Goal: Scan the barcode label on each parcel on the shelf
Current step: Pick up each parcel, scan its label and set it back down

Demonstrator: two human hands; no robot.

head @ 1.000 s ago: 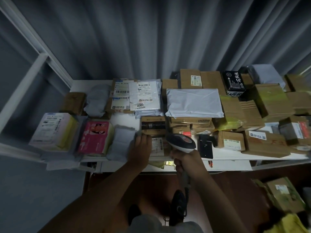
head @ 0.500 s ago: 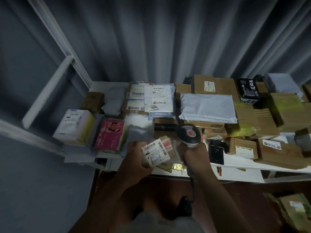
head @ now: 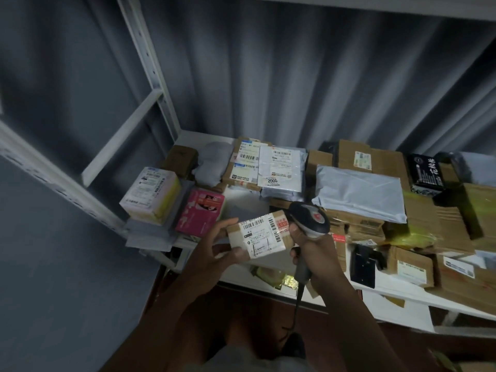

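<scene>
The left hand (head: pixel 214 253) has lifted a small parcel (head: pixel 259 236) off the shelf (head: pixel 386 294) and holds it label-up above the front edge; the right hand (head: pixel 308 245) grips the scanner (head: pixel 308 218), now beside the label; the scan seems imminent.

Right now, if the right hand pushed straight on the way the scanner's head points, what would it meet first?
Most likely the small brown parcel held by the left hand. The right hand holds the scanner with its head right beside the parcel's labelled top; whether they already touch is unclear.
</scene>
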